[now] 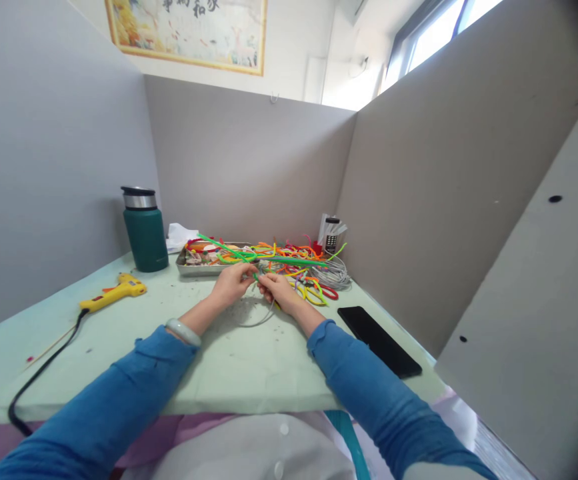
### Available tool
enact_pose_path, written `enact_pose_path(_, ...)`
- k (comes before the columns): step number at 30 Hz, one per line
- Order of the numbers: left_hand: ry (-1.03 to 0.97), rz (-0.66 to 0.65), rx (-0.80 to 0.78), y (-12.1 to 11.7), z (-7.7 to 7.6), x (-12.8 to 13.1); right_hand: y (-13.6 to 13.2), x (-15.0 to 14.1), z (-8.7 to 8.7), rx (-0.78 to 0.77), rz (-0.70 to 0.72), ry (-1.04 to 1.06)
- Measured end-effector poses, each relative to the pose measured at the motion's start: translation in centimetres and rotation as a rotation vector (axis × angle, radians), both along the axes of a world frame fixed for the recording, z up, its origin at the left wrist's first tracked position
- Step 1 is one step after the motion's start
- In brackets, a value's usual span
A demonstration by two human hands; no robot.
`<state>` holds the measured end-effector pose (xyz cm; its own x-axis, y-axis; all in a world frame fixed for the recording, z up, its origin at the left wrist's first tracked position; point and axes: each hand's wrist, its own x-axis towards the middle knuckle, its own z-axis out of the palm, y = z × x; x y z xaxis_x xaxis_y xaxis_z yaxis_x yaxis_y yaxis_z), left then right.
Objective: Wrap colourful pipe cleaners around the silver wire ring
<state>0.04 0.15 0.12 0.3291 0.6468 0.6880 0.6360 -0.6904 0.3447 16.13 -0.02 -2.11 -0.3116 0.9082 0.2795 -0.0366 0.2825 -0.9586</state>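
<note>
My left hand (235, 283) is closed in a pinch on a green pipe cleaner (229, 250), whose long end slants up and to the left over the tray. Close beside it, my right hand (279, 291) is also closed, its fingertips almost meeting the left ones. A thin grey wire (257, 325) curves down from the right hand towards the tabletop. Between the fingertips, small grey and green parts meet; the fingers hide how they join. Another green pipe cleaner (299, 262) stretches to the right just behind the right hand.
Behind my hands, a metal tray (203, 271) adjoins a heap of coloured pipe cleaners (313, 288) and a grey wire coil (336, 275). A yellow glue gun (119, 291) and green bottle (145, 233) stand left; a black phone (379, 341) lies right. Grey partitions (249, 160) enclose the table.
</note>
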Motion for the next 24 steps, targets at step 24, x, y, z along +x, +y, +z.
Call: enact_pose_path(24, 0.149, 0.078, -0.036, 0.73, -0.40, -0.03, 0.21, 0.04, -0.22, -0.012, -0.008, -0.022)
